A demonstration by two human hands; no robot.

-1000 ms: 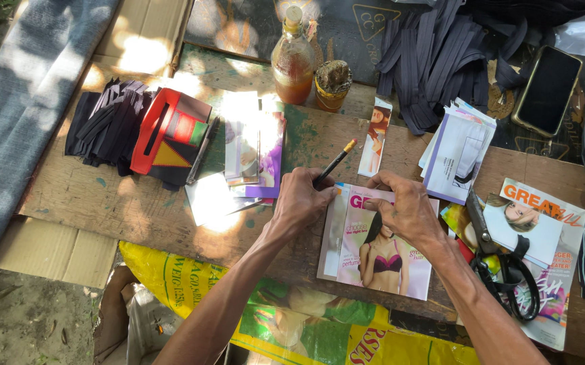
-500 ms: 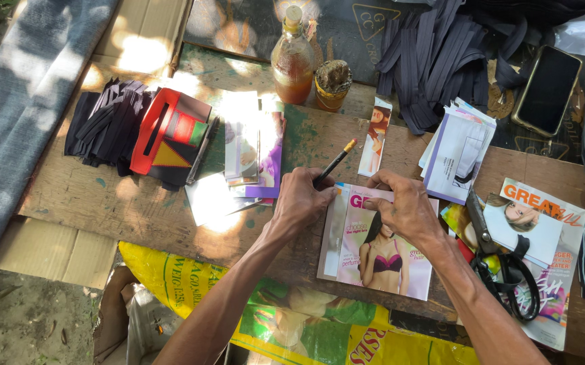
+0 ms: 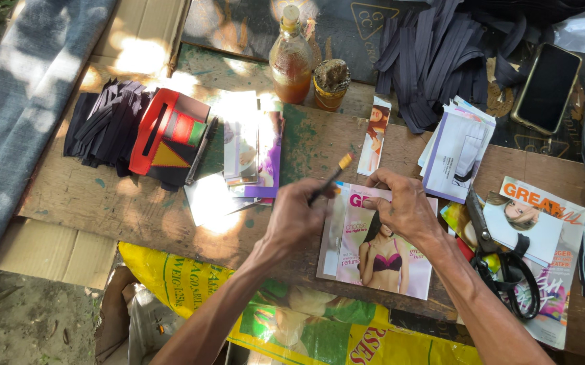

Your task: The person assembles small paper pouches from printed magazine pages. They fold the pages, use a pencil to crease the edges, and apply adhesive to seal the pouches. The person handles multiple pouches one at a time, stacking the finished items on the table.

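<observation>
Two hands meet over a folded strip of magazine paper (image 3: 373,197) that lies across the top edge of a magazine page (image 3: 380,253) at the near middle of the wooden worktop (image 3: 103,203). The right hand (image 3: 407,209) presses the strip down, its fingers (image 3: 373,201) bent and closed onto the paper. The left hand (image 3: 297,220) sits just beside it with its fingers pinched narrow around a dark-handled brush (image 3: 329,179), which slants up and away, its pale tip above the strip. Just right of the page lie black-handled scissors (image 3: 502,263) on more magazine pages (image 3: 542,223). Beyond the hands, a narrow cut strip (image 3: 375,135) and a stack of folded paper pieces (image 3: 458,145) rest on the boards. To the left are loose sunlit pages (image 3: 252,149), a red and black box (image 3: 171,138) and a bundle of dark straps (image 3: 103,122). At the far edge stand an amber bottle (image 3: 291,61) and a small tin (image 3: 331,84), with a phone (image 3: 547,88) well off to the right.
</observation>
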